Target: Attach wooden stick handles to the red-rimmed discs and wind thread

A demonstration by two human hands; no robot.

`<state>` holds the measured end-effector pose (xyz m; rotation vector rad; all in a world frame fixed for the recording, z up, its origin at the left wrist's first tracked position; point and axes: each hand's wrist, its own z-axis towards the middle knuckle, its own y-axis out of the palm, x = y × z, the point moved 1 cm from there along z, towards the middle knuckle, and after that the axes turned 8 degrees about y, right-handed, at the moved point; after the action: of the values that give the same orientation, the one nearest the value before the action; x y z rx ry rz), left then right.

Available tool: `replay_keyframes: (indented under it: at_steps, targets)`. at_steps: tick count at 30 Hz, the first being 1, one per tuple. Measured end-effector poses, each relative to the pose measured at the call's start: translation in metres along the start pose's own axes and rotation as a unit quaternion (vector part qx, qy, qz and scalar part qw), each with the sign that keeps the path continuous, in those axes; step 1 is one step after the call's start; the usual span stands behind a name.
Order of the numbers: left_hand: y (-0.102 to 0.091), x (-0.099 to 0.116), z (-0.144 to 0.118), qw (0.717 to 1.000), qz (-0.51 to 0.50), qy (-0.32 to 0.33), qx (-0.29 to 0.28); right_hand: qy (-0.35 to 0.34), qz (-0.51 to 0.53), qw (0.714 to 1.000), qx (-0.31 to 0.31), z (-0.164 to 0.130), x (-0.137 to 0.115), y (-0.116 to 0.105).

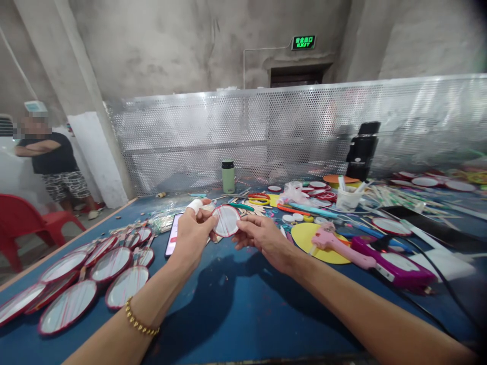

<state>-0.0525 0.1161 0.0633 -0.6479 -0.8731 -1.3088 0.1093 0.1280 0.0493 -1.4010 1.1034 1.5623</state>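
Disc (225, 220) with a white face and a red rim is held up over the blue table (236, 304), between both hands, a little left of centre. It looks thin, flat and light, probably card or thin plastic, so it should flex if squeezed across the face; the rim is the sensible place to take it. The left hand (194, 230) pinches the left edge with thumb and fingers, one fingertip wrapped in white tape, a bead bracelet (140, 319) on the wrist. The right hand (262, 235) closes its fingertips on the right and lower edge. Just behind the left hand a phone (172, 238) lies flat. To the near left many like discs (87, 279) overlap in a spread. To the right lie a yellow disc (315, 241) and a pink glue gun (342, 248) across it. Farther off stand a green flask (228, 176) and a white cup (348, 197) of sticks. At far left a person (51, 157) stands with arms folded, behind a red chair (26, 223).
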Motion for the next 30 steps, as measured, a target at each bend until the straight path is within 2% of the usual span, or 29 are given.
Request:
replay_keyframes:
  at_steps: [5,12,21,26,30]
  targets:
    - [-0.001,-0.002,0.001,1.0,0.0,0.003,-0.009,0.002,0.035,0.999,-0.01,0.0,-0.001,-0.001]
    - [-0.003,-0.004,0.002,1.0,-0.01,0.0,-0.013,0.025,0.118,0.99,-0.067,-0.004,-0.005,-0.002]
    - [-0.001,-0.006,0.001,0.999,-0.036,-0.02,-0.024,0.024,0.134,0.986,-0.101,-0.003,-0.005,-0.001]
    - [-0.001,-0.005,0.001,0.998,-0.045,-0.022,-0.029,0.038,0.108,0.992,-0.059,-0.003,-0.006,-0.005]
    - [-0.001,-0.006,0.001,0.998,-0.032,-0.018,-0.049,-0.044,-0.012,0.999,-0.002,-0.006,-0.013,-0.006]
